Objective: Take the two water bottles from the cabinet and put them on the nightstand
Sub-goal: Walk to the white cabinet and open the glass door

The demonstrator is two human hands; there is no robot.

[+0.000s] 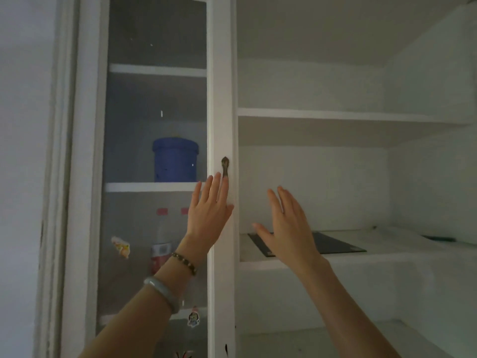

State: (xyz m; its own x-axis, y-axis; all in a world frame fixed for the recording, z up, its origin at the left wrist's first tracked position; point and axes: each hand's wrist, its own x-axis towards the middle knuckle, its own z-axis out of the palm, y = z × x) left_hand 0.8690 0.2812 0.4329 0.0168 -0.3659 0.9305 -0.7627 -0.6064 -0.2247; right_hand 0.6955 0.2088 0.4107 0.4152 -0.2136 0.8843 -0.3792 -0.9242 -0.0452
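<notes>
Dim white cabinet (222,73), glass door (154,151) shut. Bottle (161,244) seen behind the glass at 7 o'clock from the handle (225,165); a second not confirmed. My left hand (209,210), fingers spread, empty, lies beside the handle; right hand (286,228) open, empty. Recommendation: pinch the handle, swing the door fully clear.

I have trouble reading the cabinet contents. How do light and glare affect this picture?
Head view: dim and soft overall; the glass door hazes the two bottles and blue tub, with small bright glints; the left hand covers part of them; the wide lens bows the edges.
</notes>
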